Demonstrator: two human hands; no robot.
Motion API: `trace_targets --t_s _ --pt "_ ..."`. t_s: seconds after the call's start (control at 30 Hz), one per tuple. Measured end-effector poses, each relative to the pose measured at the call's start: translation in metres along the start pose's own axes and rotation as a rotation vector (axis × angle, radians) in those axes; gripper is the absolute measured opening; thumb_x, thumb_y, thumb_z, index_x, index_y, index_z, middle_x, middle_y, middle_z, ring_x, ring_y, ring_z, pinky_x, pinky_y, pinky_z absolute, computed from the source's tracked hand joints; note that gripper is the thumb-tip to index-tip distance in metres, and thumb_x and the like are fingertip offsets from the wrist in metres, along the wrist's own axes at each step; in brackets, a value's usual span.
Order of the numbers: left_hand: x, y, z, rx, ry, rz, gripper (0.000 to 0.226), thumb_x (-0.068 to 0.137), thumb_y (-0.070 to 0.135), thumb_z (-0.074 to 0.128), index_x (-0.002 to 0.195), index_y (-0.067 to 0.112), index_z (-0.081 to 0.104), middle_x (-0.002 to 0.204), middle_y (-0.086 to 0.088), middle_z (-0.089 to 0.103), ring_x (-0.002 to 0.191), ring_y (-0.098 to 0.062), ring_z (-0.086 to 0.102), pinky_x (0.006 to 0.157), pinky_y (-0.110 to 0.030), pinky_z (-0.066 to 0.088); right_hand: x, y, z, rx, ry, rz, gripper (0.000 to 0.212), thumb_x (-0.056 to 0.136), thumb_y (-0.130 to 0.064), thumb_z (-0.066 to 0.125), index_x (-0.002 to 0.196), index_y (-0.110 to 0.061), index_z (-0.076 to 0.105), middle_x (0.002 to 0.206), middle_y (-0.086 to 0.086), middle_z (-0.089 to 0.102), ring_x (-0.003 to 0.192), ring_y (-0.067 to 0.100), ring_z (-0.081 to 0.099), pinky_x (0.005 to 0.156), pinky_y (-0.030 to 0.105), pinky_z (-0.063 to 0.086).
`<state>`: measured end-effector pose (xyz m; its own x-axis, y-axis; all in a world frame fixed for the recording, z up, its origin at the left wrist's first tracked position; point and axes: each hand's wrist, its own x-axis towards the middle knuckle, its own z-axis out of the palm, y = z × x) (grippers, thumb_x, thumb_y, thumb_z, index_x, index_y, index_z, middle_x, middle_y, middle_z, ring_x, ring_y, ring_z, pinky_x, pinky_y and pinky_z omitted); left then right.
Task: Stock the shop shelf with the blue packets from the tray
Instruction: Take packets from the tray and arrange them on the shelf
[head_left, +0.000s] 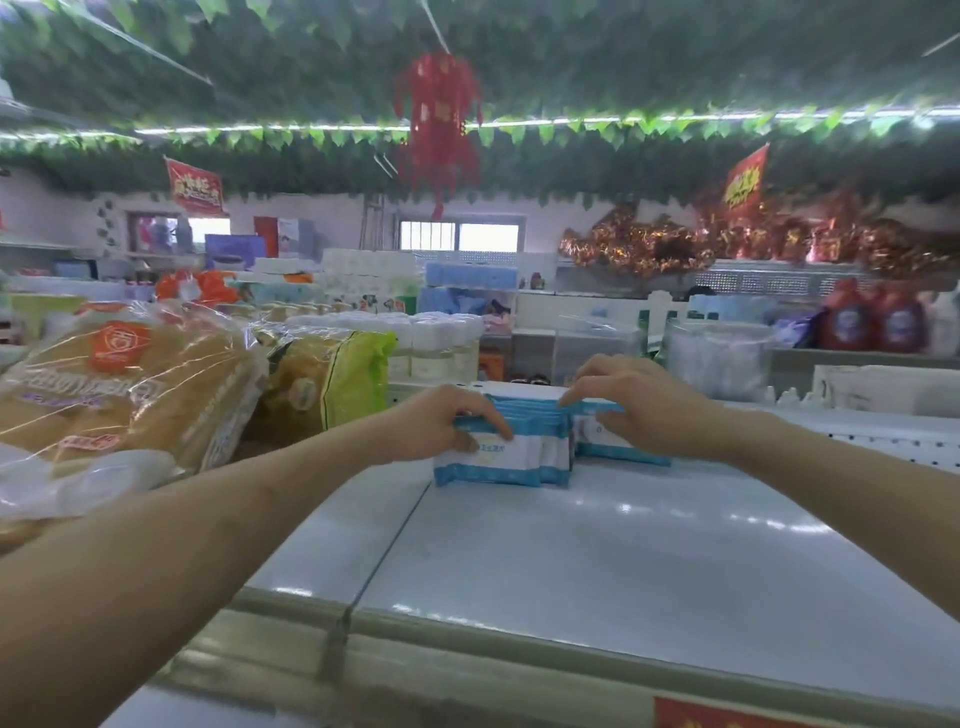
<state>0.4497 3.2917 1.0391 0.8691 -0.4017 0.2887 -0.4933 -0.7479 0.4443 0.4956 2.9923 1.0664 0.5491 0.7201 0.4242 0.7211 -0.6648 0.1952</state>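
The blue packets (511, 457) stand on edge in a tight row on the white shelf (623, 545), a little above the middle of the frame, with a second small group (621, 451) just beside them to the right, partly behind the right hand; the tray is not in view. They look like flat, soft-sided film packs, light and a bit slick, so a row of them will likely lean or fan out if let go at one end. The best hold is probably across the top edges, or squeezing the row from both ends so that the packs brace each other. The left hand (452, 423) sits at the near, left end of the row, its fingers (496, 423) curled over the top edge of the front packet and down onto its face, a closed grip on that pack. The right hand (644, 405) comes in from the right, its fingertips (569, 399) bent down onto the tops of the row, while the thumb seems to press on the right-hand group; that grip looks like a light pinch, though blur hides the exact contact. At the left of the frame, well apart from the row, lie big clear-wrapped bags (130, 379) and a yellow-green bag (337, 379)
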Motion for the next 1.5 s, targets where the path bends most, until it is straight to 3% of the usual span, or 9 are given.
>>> trace_targets --t_s 0.27,0.5,0.63,0.77,0.87,1.07,1.2,1.3,1.5 --pt "0.035 0.000 0.024 0.075 0.035 0.102 0.040 0.086 -0.002 0.076 0.114 0.027 0.075 0.124 0.007 0.061 0.117 -0.012 0.055 0.105 -0.034 0.050 -0.043 0.013 -0.001 0.012 0.028 0.019 0.041 0.094 -0.016 0.065 0.125 -0.042 0.064 0.128 -0.016 0.055 0.113 0.008 0.052 0.100 0.039 0.046" --pt "0.026 -0.002 0.026 0.173 0.100 -0.011 0.039 0.088 0.011 0.078 0.088 0.050 0.073 0.134 0.017 0.049 0.130 -0.017 0.038 0.115 -0.051 0.037 -0.050 0.009 -0.009 0.001 -0.007 0.019 0.037 0.098 -0.021 0.062 0.128 -0.043 0.063 0.132 -0.013 0.056 0.116 0.012 0.053 0.100 0.040 0.046" --pt "-0.003 0.019 0.018 0.160 0.168 -0.074 0.031 0.090 0.009 0.075 0.096 0.040 0.076 0.138 0.010 0.051 0.130 -0.014 0.042 0.114 -0.045 0.042 -0.052 -0.001 -0.021 -0.009 -0.022 -0.051 0.034 0.101 -0.024 0.059 0.130 -0.041 0.062 0.131 -0.011 0.057 0.116 0.014 0.052 0.101 0.037 0.044" --pt "-0.053 0.045 0.014 0.193 0.284 -0.153 0.021 0.095 0.011 0.070 0.107 0.027 0.076 0.129 0.006 0.057 0.121 -0.010 0.053 0.107 -0.022 0.041 -0.048 -0.017 -0.030 0.048 -0.004 -0.153 0.031 0.100 -0.027 0.058 0.128 -0.039 0.063 0.131 -0.009 0.061 0.114 0.015 0.054 0.099 0.041 0.047" --pt "-0.107 0.063 0.017 0.241 0.340 -0.284 0.021 0.096 0.017 0.069 0.114 0.028 0.074 0.120 0.009 0.060 0.113 -0.009 0.057 0.103 -0.029 0.044 -0.046 -0.043 -0.031 0.128 0.010 -0.255 0.032 0.098 -0.026 0.060 0.128 -0.038 0.064 0.129 -0.011 0.063 0.114 0.012 0.055 0.100 0.039 0.047" --pt "-0.257 0.123 0.025 0.415 0.413 -0.656 0.034 0.103 0.030 0.059 0.137 0.027 0.062 0.135 0.006 0.060 0.121 -0.012 0.055 0.104 -0.042 0.049 -0.049 -0.143 -0.027 0.302 0.033 -0.542 0.027 0.100 -0.031 0.053 0.125 -0.034 0.065 0.110 -0.017 0.067 0.101 0.012 0.059 0.094 0.039 0.049" --pt "-0.384 0.167 0.030 0.459 0.436 -0.897 0.041 0.104 0.031 0.058 0.144 0.026 0.056 0.143 0.006 0.054 0.132 -0.015 0.051 0.108 -0.036 0.045 -0.060 -0.247 -0.030 0.345 0.060 -0.788 0.026 0.101 -0.038 0.051 0.122 -0.031 0.064 0.113 -0.010 0.068 0.106 0.015 0.060 0.092 0.039 0.049" --pt "-0.489 0.203 0.049 0.515 0.497 -1.044 0.040 0.101 0.023 0.061 0.141 0.021 0.059 0.136 0.005 0.059 0.124 -0.014 0.055 0.101 -0.024 0.040 -0.082 -0.333 -0.031 0.429 0.062 -0.968 0.027 0.101 -0.040 0.051 0.123 -0.031 0.065 0.114 -0.010 0.067 0.105 0.015 0.058 0.092 0.038 0.048" --pt "-0.697 0.291 0.137 0.471 0.523 -1.446 0.043 0.094 0.021 0.065 0.136 0.016 0.063 0.124 -0.007 0.066 0.117 -0.024 0.061 0.100 -0.030 0.043 -0.171 -0.512 0.000 0.628 -0.097 -1.217 0.027 0.098 -0.028 0.060 0.125 -0.025 0.065 0.114 -0.005 0.066 0.109 0.019 0.060 0.095 0.041 0.047"
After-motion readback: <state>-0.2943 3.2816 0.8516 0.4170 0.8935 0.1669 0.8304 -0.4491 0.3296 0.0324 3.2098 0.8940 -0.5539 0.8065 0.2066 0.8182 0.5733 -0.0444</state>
